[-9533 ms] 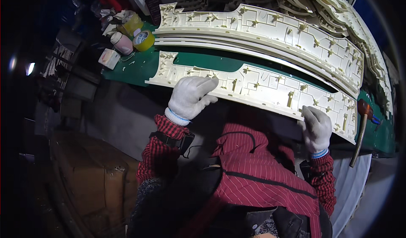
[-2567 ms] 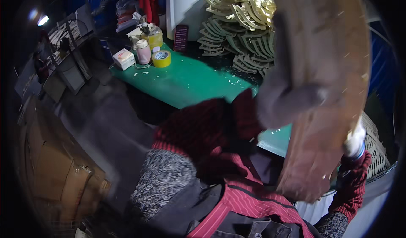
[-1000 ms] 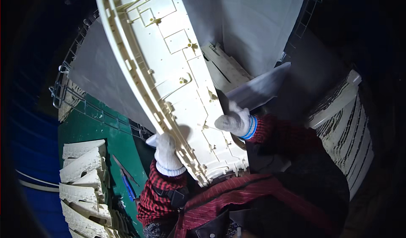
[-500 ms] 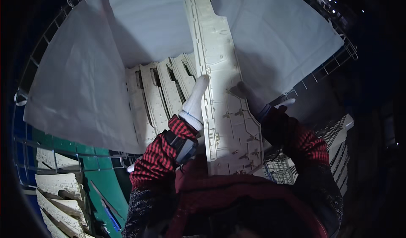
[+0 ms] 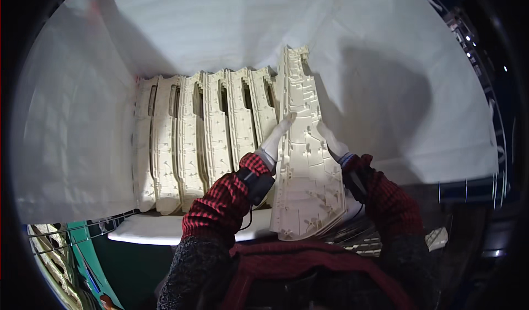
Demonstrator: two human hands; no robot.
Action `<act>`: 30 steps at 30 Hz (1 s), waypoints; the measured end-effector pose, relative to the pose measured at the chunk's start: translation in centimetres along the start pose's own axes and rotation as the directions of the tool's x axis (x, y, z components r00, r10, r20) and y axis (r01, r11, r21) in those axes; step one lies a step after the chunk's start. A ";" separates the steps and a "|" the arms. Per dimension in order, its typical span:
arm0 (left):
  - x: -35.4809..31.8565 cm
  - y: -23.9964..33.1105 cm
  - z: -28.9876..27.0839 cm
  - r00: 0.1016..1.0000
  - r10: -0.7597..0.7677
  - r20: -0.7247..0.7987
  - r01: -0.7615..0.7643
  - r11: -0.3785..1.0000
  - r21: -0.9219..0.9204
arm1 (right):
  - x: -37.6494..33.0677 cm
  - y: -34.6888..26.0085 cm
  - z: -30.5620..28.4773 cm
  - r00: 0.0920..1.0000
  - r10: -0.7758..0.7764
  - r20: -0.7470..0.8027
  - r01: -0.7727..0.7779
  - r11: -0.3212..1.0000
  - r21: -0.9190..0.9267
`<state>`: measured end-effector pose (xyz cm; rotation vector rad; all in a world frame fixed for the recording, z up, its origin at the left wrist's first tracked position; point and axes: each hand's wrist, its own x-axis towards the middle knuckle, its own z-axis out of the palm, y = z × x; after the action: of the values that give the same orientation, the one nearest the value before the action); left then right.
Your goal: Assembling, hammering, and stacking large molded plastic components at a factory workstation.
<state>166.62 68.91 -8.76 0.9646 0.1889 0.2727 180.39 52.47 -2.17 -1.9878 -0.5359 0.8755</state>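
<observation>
A long cream moulded plastic panel stands between my two gloved hands, its ribbed inner face toward me. My left hand grips its left edge with the thumb lying over the front. On the opposite edge, my right hand closes round the panel, its fingers mostly hidden behind. To the left, several similar cream panels sit side by side in a row, with dark slots between their upper ends. The held panel is beside the right end of that row; whether they touch I cannot tell.
A white sheet lines the wire basket around the panels. More cream panels lie at the lower left beside a green surface, where a blue-handled tool rests. Wire mesh shows at the lower right.
The held panel has come down and away from me into the lined basket, beside the row. My view has shifted, so more of the row shows. Both hands still hold the panel.
</observation>
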 end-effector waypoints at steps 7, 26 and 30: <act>2.2 -4.1 -0.1 0.992 -0.089 0.093 0.109 0.964 -0.244 | 3.2 3.7 -1.4 0.998 -0.033 0.049 0.036 0.997 -0.062; 13.0 -29.3 -0.6 0.576 -0.770 -0.275 0.810 0.582 0.068 | 16.4 31.9 -8.3 0.833 0.535 0.139 -0.451 0.803 -0.391; 11.0 -32.3 -2.4 0.497 -0.769 -0.402 0.868 0.432 0.246 | 16.8 29.6 -3.7 0.725 0.688 -0.017 -0.605 0.625 -0.493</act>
<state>181.02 56.80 -37.27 1.1519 0.9626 -0.6326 195.34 45.88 -32.28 -2.6393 -0.0843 1.4906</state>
